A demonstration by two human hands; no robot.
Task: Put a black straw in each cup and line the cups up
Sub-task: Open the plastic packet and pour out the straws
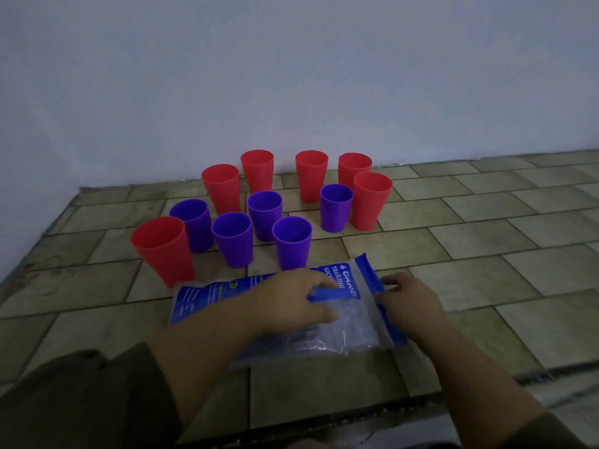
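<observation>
Several red cups and several purple cups stand upright and scattered on a tiled surface, from a big red cup (pixel 163 249) at the near left to a red cup (pixel 371 199) at the right; a purple cup (pixel 291 241) is nearest the middle. All look empty. In front of them lies a clear and blue plastic bag (pixel 353 325) with dark straws dimly visible inside. My left hand (pixel 291 301) rests on the bag with fingers curled onto it. My right hand (pixel 410 298) pinches the blue strip at the bag's right end.
A white wall (pixel 291 76) rises right behind the cups. The tiled surface (pixel 486 238) stretches out to the right, and its front edge (pixel 356 413) runs just below the bag. Dark sleeves cover both of my forearms.
</observation>
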